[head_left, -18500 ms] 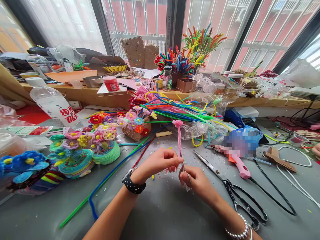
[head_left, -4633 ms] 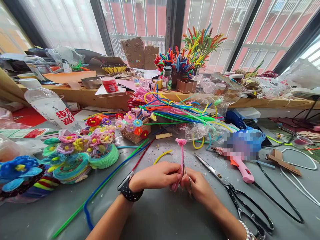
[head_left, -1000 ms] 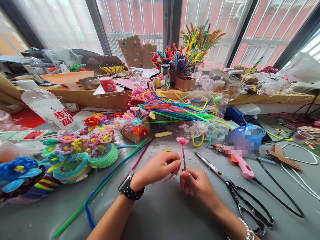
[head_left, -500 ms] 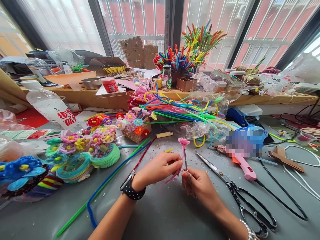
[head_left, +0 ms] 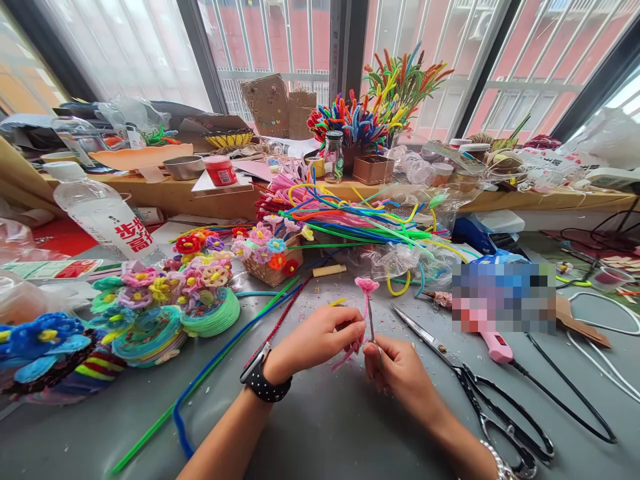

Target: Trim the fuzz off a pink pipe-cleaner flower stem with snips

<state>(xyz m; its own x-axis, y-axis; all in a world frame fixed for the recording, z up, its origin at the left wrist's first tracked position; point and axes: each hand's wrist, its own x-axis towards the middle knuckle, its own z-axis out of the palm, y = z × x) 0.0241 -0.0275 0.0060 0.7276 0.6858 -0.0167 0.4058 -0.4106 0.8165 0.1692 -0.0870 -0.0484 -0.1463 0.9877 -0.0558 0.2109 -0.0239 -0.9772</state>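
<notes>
A small pink pipe-cleaner flower (head_left: pixel 367 285) stands upright above the middle of the desk, its pink stem running down between my hands. My left hand (head_left: pixel 330 337) is closed around the pink pipe cleaner, and a loose fuzzy end hangs below its fingers. Pinched in my right hand (head_left: pixel 395 360) is a thin grey tool (head_left: pixel 371 319), held upright against the stem; whether it is a pair of tweezers I cannot tell. Large black-handled scissors (head_left: pixel 465 380) lie to the right of my right hand.
Pipe-cleaner flower baskets (head_left: pixel 210 310) stand at the left, near a water bottle (head_left: pixel 103 210). Behind my hands lies a heap of coloured pipe cleaners (head_left: pixel 350 213). A pink glue gun (head_left: pixel 495 343) with its cord lies at the right. Green and blue pipe cleaners (head_left: pixel 200 380) cross the left side.
Hardly anything differs. The pink flower has shifted very slightly left, and both hands keep their hold.
</notes>
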